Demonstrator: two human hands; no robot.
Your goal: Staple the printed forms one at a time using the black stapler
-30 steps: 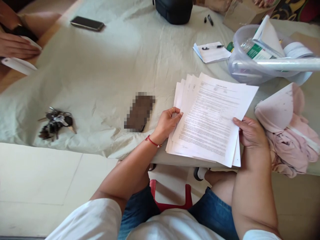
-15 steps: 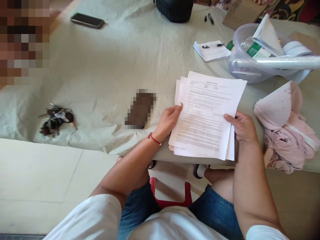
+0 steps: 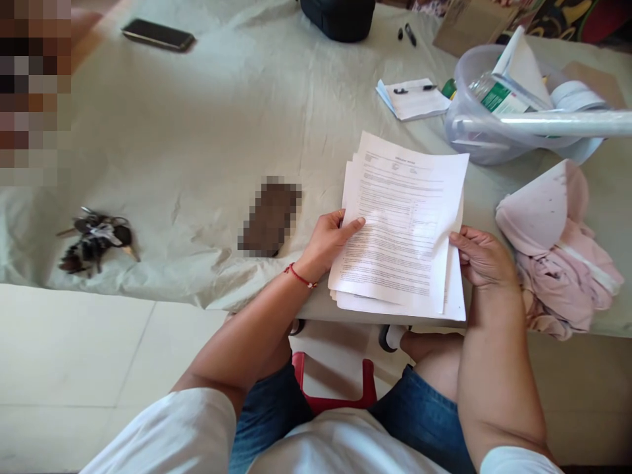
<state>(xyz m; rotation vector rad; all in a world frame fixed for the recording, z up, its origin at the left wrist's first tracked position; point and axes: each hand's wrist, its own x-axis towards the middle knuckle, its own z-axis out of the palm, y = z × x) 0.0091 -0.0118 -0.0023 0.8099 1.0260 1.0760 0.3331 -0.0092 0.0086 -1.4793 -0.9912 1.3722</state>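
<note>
A small stack of printed paper sheets [image 3: 395, 230] is held up over the near edge of the cloth-covered table, its sheets slightly fanned. My left hand [image 3: 330, 242] grips the stack's left side, thumb on top of the front page and fingers hidden underneath. On the opposite side my right hand [image 3: 486, 257] pinches the right edge between thumb and bent fingers. Dense lines of text under a short heading cover the top page, too small to read. A pixelated dark phone-shaped object [image 3: 270, 217] lies left of my left hand.
Pink cloth items [image 3: 557, 257] lie right of my right hand. Behind stands a translucent plastic basin [image 3: 464, 125] with a long clear roll across it. A notepad [image 3: 419, 102] with a pen, a black case [image 3: 340, 16], a phone [image 3: 158, 35] and keys [image 3: 99, 240] rest on the table.
The top page has shifted slightly left, and its right edge now bends near my right hand. My left thumb reaches further onto the page. The whole view has moved slightly.
</note>
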